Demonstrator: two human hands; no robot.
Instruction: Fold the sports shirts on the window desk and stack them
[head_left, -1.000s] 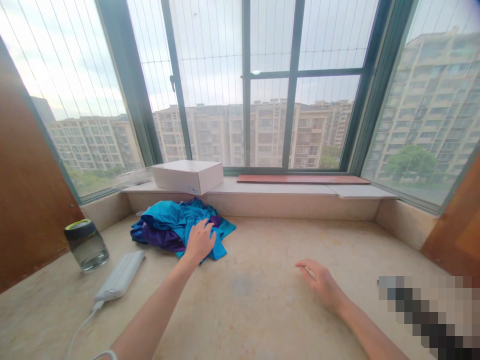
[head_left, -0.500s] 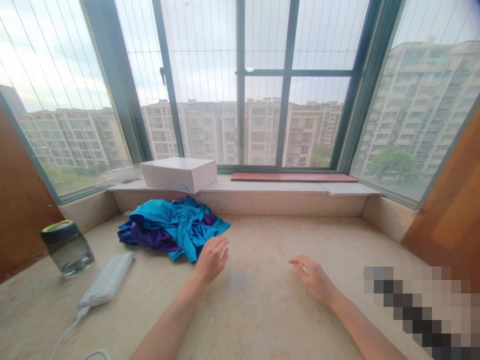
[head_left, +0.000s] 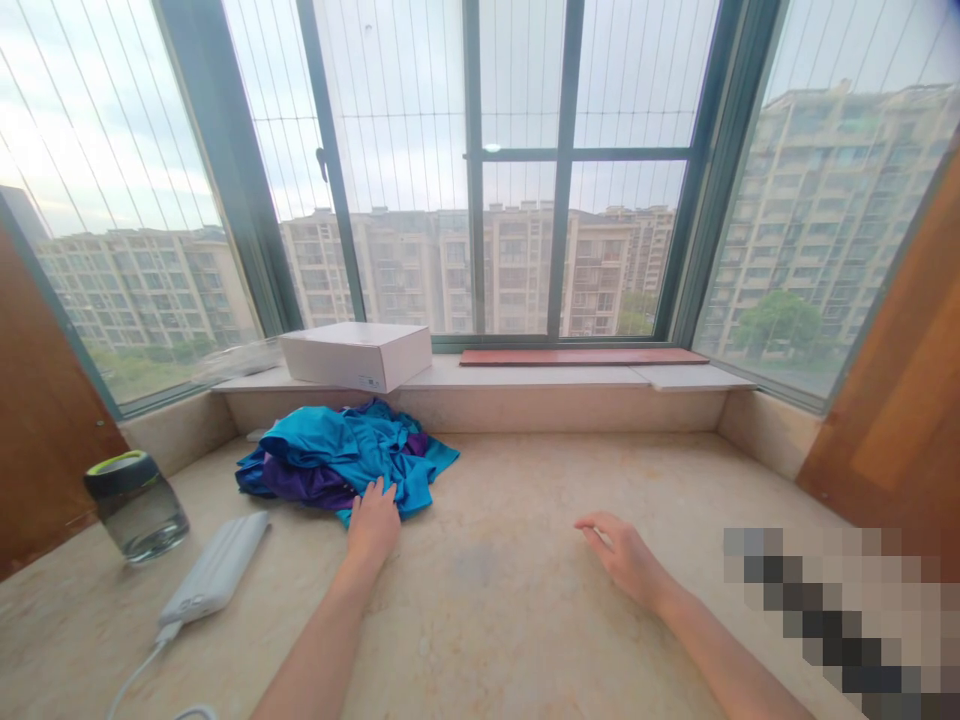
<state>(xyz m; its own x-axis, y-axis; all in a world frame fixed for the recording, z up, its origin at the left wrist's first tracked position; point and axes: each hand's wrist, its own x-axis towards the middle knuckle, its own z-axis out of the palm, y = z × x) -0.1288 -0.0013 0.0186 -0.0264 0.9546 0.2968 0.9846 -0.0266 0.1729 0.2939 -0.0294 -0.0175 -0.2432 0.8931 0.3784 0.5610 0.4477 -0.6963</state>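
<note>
A crumpled heap of shiny bright-blue and purple cloth (head_left: 322, 440) lies on the stone sill, left of the middle. My left hand (head_left: 375, 522) is at its front edge, palm down, with slightly spread fingertips over the blue fabric. Whether they press on it I cannot tell; no fold is gripped. Well to the right, my right hand (head_left: 616, 552) hovers at or just over the stone surface, fingers loosely bent and a gap between thumb and forefinger. Nothing is in it.
At the left stand a glass bottle (head_left: 142, 510) with a dark and lime-green top and a white power bank (head_left: 216, 570) with a cable. A white box (head_left: 352, 358) and a reddish board (head_left: 577, 357) rest on the ledge below the windows. A blurred patch (head_left: 832, 620) covers the lower right.
My left hand has moved left, from the cloth's right front corner to its front edge. My right hand has stayed in place. The view has tilted slightly upward.
</note>
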